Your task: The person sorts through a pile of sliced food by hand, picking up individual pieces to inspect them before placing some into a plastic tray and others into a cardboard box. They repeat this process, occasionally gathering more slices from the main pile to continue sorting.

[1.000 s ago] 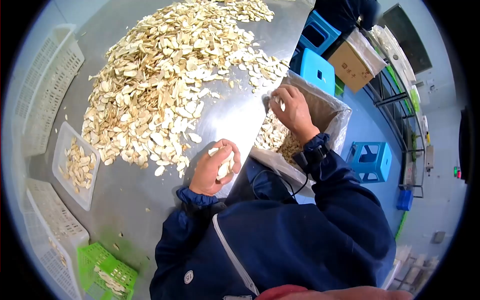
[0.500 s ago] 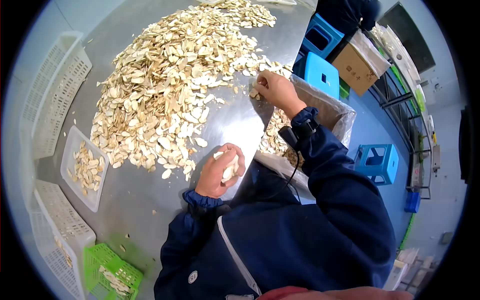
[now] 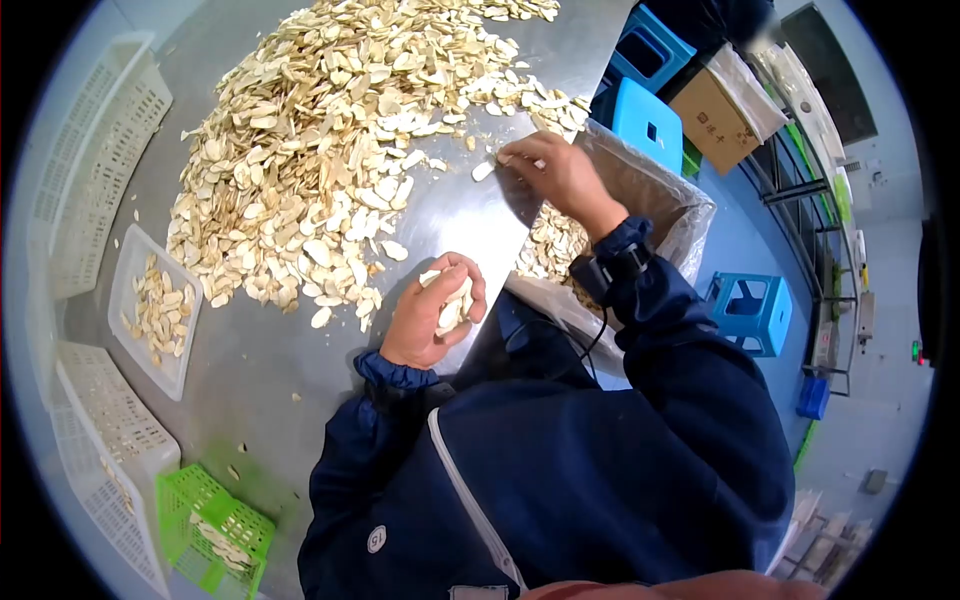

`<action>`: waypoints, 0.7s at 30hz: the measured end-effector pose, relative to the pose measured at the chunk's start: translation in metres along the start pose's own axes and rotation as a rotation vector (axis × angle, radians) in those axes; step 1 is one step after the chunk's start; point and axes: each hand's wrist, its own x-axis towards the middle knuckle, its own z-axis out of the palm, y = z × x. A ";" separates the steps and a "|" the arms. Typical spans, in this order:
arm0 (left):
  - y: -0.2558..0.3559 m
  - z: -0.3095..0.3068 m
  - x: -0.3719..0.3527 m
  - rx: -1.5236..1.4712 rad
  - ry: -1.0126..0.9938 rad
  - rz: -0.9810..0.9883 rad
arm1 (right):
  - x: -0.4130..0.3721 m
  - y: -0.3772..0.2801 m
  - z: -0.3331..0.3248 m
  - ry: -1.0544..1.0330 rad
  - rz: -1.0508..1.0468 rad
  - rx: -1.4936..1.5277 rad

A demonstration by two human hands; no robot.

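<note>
A large heap of dried, pale, flat slices (image 3: 310, 150) spreads over the metal table (image 3: 290, 390). My left hand (image 3: 432, 312) is curled palm up around several slices (image 3: 454, 306), low over the table near its front edge. Close to the heap's right side, my right hand (image 3: 560, 175) has its fingers pinched together at one end of a single pale slice (image 3: 484, 171). Below and right of that hand, a plastic-lined box (image 3: 655, 205) holds more slices (image 3: 553, 248), partly hidden by my right forearm.
A shallow white tray (image 3: 180, 375) of slices lies left, beside white perforated baskets (image 3: 110, 190). Nearer me is a green basket (image 3: 215, 515) with a few slices. Blue stools (image 3: 645, 130) and a cardboard carton (image 3: 715, 115) stand right. Another person's dark sleeve (image 3: 690, 20) shows behind.
My right hand has shifted slightly left, and a single slice now shows at its fingertips. My left hand stays curled around its slices. The whole view has shifted a little.
</note>
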 end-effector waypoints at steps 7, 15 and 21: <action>-0.002 0.000 0.001 -0.028 0.063 0.026 | 0.006 -0.015 0.022 -0.038 -0.229 -0.148; 0.003 0.007 0.000 -0.191 0.160 0.044 | -0.002 -0.061 -0.018 -0.330 -0.329 0.482; -0.006 -0.013 0.004 -0.180 0.020 0.058 | 0.049 0.031 0.021 0.134 -0.114 -0.440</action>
